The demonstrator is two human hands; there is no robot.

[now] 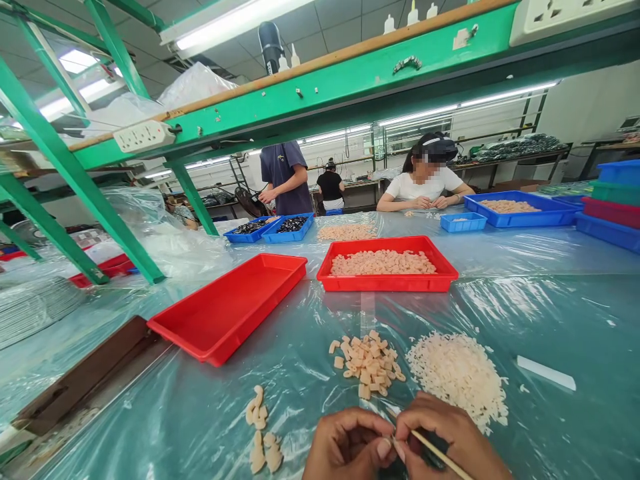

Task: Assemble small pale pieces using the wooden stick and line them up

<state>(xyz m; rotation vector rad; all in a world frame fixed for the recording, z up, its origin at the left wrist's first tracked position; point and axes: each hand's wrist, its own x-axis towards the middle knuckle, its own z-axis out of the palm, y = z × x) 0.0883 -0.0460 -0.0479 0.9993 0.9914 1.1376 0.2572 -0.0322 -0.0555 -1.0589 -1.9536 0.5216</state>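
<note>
Where hands (343, 448) (443, 433) meet, fingertip grip indistinct, thin stick (440, 455) cropped below.

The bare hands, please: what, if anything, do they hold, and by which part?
The right hand holds a thin, pale wooden stick near its tip; any hold by the left hand is unclear.

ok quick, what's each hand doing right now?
Left hand: closed at the fingertips; can't tell what's pinched, if anything.
Right hand: closed, holding a wooden stick.
</note>
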